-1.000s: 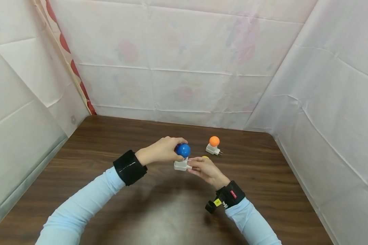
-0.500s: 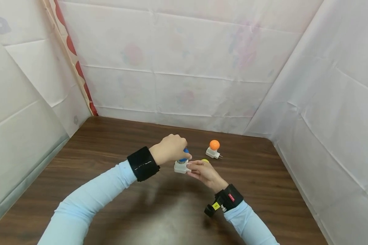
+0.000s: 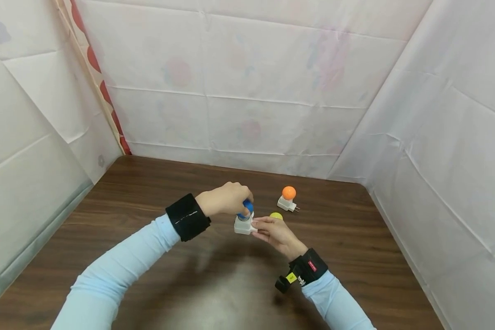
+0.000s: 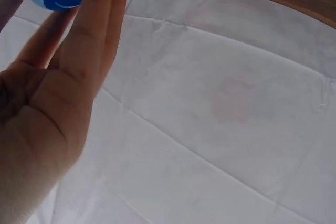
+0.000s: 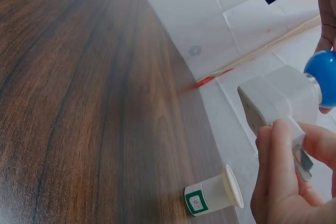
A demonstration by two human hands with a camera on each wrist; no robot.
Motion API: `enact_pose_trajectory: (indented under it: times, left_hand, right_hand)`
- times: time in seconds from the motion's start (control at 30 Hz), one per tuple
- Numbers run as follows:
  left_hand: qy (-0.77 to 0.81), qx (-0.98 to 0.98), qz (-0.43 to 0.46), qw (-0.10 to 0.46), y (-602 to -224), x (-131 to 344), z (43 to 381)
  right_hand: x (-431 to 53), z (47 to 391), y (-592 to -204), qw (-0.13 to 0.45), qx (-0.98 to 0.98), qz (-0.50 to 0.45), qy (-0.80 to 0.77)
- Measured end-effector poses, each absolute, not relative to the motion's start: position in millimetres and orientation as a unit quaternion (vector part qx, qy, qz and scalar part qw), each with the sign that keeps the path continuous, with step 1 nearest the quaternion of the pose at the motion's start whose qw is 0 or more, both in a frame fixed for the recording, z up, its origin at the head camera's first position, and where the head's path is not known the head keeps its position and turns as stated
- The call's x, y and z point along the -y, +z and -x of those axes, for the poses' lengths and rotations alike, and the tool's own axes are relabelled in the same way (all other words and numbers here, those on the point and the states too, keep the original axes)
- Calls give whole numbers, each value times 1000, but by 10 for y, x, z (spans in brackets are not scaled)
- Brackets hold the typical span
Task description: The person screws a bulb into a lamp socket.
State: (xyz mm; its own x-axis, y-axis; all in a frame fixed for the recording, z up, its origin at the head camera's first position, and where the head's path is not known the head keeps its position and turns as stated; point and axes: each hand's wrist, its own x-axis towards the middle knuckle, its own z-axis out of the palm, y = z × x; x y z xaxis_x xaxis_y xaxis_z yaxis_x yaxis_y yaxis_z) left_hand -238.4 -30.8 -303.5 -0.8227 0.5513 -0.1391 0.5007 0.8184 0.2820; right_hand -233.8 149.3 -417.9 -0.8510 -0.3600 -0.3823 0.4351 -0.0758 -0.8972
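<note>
Two hands of mine work on one light: my left hand [image 3: 227, 198] grips the blue bulb [image 5: 323, 80] from above and the left, fingers curled about its round sides, while my right hand [image 3: 277, 234] pinches the narrow end of the white socket [image 3: 242, 226], its metal prongs [image 5: 303, 165] among my fingers. What counts, I judge, is how the bulb lines up with the socket: it sits directly above, on the socket's top, neck downward, a ring of silver collar [image 5: 314, 85] showing between them. I read the bulb's axis as near upright, and the socket's long axis as running crosswise, toward my right fingers. So the bulb lies within my left grip, the nearer one; the socket lies just beneath that grip and left of my right palm.
</note>
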Motion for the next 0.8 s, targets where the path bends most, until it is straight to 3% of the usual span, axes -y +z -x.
enact_pose_trajectory:
  times: [0.27,0.8]
  left_hand:
    - [137,-932,-298,155,-3019,392,2361]
    - [148,-902,-363,180,-3058,490,2313]
  right_hand:
    - [-1489,2321,-4189,280,-627,-26,-727]
    - [-1458,2259,-4250,291,-627,-25,-722]
